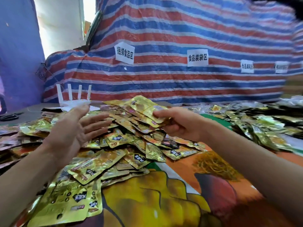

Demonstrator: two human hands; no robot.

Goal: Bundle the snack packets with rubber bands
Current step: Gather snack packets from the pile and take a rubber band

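Our right hand (178,123) pinches a small stack of gold snack packets (147,108) by one end, thumb on top and fingers (164,114) curled beneath, and holds it above the middle of the bench (34,108). Our left hand (72,130) hovers just beside it with the palm turned inward. Its fingers (98,119) are straight and spread, gripping nothing.

The slip is what we judge most likely. The foil looks slick and the stack is held at one end only, so the packets could fan out or slide apart before a band goes round them. The left hand would need to square up the free end. A dropped packet would land in the loose pile (114,153) below, which covers the middle and left side of the bench, and be hard to tell from the rest.

The rubber bands (216,166) lie in a tangled heap toward the near right edge, well apart from both hands. Pulling one out may drag several along, and stretching one over the foil corners could snap it or crease the packets.

We see no box, tray or bag. Packets and bands both lie loose on the printed cloth (164,202) covering the bench.
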